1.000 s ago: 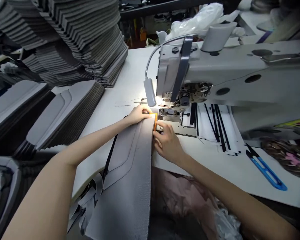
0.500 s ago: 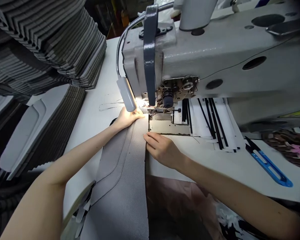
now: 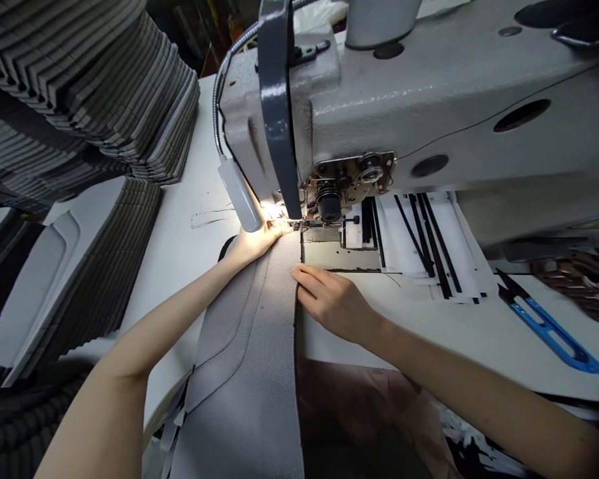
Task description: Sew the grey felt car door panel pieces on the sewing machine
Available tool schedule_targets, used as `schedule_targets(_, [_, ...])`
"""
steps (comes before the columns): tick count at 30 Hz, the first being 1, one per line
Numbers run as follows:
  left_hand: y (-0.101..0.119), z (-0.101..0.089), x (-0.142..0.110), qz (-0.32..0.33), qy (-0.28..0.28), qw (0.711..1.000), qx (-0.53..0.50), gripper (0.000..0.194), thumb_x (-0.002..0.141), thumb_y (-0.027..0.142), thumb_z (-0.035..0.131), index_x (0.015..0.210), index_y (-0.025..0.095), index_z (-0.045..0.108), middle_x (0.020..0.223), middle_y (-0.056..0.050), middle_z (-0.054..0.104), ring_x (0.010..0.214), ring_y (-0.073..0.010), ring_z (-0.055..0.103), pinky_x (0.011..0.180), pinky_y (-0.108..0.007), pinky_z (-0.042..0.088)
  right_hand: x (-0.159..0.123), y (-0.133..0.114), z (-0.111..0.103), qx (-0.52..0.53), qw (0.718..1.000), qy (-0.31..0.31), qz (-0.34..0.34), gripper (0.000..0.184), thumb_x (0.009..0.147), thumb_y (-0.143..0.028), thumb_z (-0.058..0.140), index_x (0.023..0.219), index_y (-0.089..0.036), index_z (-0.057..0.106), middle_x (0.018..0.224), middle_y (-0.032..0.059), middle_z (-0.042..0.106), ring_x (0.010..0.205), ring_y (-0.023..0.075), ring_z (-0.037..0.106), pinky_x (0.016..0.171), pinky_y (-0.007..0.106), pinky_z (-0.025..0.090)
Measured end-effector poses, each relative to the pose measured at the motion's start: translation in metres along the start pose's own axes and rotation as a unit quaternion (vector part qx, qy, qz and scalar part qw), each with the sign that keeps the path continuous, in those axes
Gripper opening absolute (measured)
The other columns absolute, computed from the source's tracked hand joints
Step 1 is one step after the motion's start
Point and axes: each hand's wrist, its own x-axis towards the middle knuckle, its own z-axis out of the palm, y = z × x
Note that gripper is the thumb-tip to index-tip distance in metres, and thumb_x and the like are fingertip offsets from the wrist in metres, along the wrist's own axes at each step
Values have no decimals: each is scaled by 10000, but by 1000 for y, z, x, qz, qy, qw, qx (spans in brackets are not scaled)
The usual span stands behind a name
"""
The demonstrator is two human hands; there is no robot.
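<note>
From the lit far end of the grey panel [image 3: 254, 339], the sewing machine [image 3: 404, 106] fills everything from twelve to three o'clock and hides the table [image 3: 180, 226] beyond it. Its dark upright bar [image 3: 278, 113] comes down right in front of the stitching spot, so I can't see the needle clearly. At ten o'clock the small lamp [image 3: 240, 196] hangs close over my left hand [image 3: 259, 241], partly in the way. Tall stacks of grey pieces [image 3: 130, 100] stand farther out at ten, and a leaning pile of panels [image 3: 74, 266] lies around nine. White sheets with black strips [image 3: 429, 246] sit at three, and the blue snips [image 3: 549, 326] well apart, between three and four.

The grey panel lies under my left hand, its narrower end up at the machine and its broad end coming back toward me. Its long axis runs from between six and seven up to between twelve and one.

My left hand is fairly narrow, resting on the far end. My right hand [image 3: 332, 303] is narrow too, fingertips touching the right edge. Whether either one pinches the panel from beneath, I can't tell.
</note>
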Motion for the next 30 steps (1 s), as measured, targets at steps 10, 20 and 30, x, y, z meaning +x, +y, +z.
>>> schedule_targets(10, [35,4,-67,254,-41,905,339,347,959,102,381,1065,187,700,1175,-88,715,1045,-233,632,959,-396,519,2,1,0,10,998,-54,11,293,927,-7,483,805,-136,717,1024,128,740,1016,224,668,822,328,582])
schedule_targets(20, [36,9,-75,240,-45,898,366,430,937,62,377,1243,189,652,1319,-82,666,1139,-256,613,1008,-439,501,-2,2,2,-10,997,-67,28,289,945,-37,478,791,-159,691,1003,90,730,909,199,650,746,318,520])
schedule_targets(30, [23,11,-67,255,-23,892,372,457,927,75,371,1278,184,642,1341,-93,652,1201,-273,583,1018,-454,467,0,38,-22,39,971,-89,220,212,964,-167,520,882,-171,716,1023,76,725,884,203,639,721,318,493])
